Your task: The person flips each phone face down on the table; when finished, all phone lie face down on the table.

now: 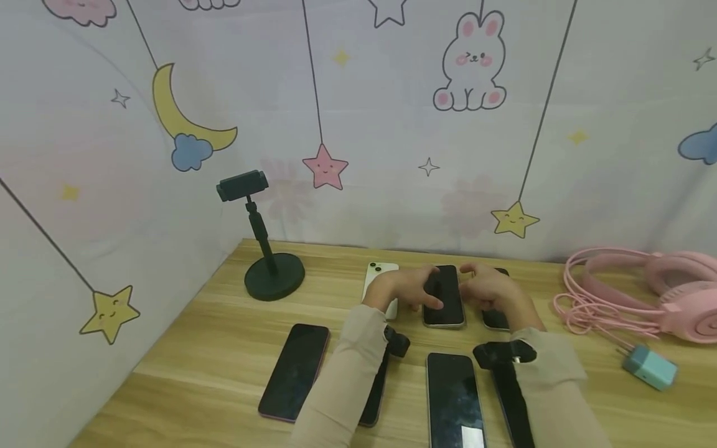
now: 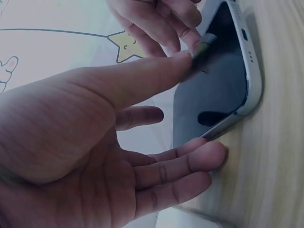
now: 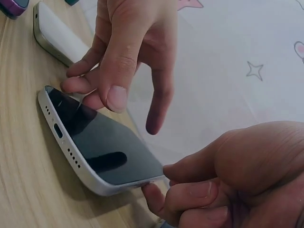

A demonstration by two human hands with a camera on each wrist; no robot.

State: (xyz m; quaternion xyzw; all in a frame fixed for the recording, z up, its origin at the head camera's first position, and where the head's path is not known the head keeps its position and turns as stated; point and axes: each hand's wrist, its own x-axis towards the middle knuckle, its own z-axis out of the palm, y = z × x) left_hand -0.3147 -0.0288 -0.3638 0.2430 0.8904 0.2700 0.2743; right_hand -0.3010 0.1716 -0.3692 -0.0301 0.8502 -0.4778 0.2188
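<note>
A smartphone (image 1: 446, 314) with a dark screen and pale silver frame is between the two hands, screen up, at the back of the table. My right hand (image 1: 493, 289) pinches its right edge, thumb at the rim and a fingertip below, as the right wrist view shows. On the other side my left hand (image 1: 409, 286) has loosely extended fingers near the left edge, and its thumb (image 2: 156, 76) hovers over the screen. A white phone (image 1: 381, 269) lies face down, partly hidden by the left hand. Another dark phone (image 1: 496, 320) is partly behind the right hand.
Several dark phones lie in front, including one at the left (image 1: 295, 372) and one in the middle (image 1: 454, 392); the forearms partly cover others. A black stand (image 1: 274, 280) is at back left. Pink headphones (image 1: 694, 311) and a teal charger (image 1: 650, 367) lie right. A patterned curtain (image 1: 386, 205) hangs behind.
</note>
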